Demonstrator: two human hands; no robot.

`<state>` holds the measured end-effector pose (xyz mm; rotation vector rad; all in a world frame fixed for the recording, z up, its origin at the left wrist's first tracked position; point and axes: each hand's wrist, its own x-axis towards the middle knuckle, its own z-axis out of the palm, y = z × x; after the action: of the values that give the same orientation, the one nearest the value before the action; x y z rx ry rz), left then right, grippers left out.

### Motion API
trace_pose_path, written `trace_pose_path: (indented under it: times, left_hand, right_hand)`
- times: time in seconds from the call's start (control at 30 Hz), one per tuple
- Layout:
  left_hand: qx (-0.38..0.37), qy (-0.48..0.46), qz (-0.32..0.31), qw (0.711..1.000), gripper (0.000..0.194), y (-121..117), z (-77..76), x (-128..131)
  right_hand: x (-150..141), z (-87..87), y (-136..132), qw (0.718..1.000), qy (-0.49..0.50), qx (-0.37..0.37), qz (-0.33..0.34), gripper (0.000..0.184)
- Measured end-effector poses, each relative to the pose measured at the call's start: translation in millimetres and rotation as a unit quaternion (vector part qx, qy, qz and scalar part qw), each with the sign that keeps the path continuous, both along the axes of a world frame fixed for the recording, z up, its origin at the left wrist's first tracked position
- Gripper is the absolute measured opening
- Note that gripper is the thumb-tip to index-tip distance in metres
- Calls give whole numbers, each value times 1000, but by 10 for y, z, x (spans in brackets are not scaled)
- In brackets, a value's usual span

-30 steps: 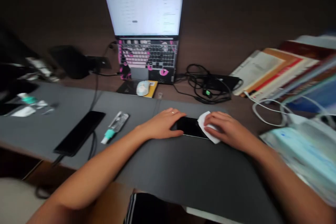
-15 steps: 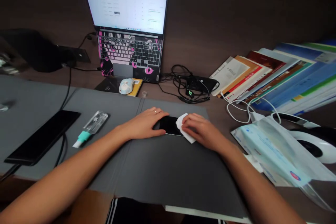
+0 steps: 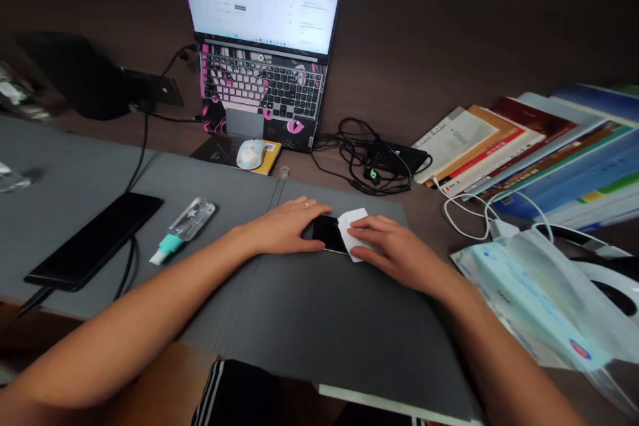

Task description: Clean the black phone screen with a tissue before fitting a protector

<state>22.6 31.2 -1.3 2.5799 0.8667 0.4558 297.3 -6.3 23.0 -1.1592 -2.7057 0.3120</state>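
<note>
A smartphone (image 3: 328, 233) with a dark screen lies flat on the grey desk mat (image 3: 319, 319). My left hand (image 3: 287, 227) steadies its left end, with the thumb along the near edge and the fingers along the far edge. A white tissue (image 3: 351, 218) covers the phone's right part. My right hand (image 3: 394, 243) presses the tissue down onto the screen, its thumb and fingers on the paper. The phone's right end is hidden under the tissue and hand. Left of my hands lies a clear spray bottle (image 3: 192, 218) with a mint-green neck.
A black tablet-like device (image 3: 94, 239) with a cable lies at the left. Behind stand a laptop (image 3: 262, 93), a mouse (image 3: 250, 154) and tangled black cables (image 3: 357, 160). Leaning books (image 3: 524, 146) and a light-blue tissue pack (image 3: 534, 299) are at the right.
The view has shifted, so most things sit farther right. On the phone, the tissue now looks flatter, with my right fingers stretched more over it. My left hand keeps its place on the phone.
</note>
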Motion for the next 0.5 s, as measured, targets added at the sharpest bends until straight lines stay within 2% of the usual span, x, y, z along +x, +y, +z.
trace_pose_path:
  times: [0.23,0.37,0.5]
  left_hand:
    - [-54,-9,29,998,91,29,-24,-6]
    - [-73,1,28,997,91,47,-24,-18]
    - [-62,1,24,998,88,55,-21,-34]
  right_hand:
    - [-423,63,120,997,-59,-2,49,40]
    - [-535,62,154,997,-45,-6,63,37]
    - [-457,19,82,996,-37,-14,81,41]
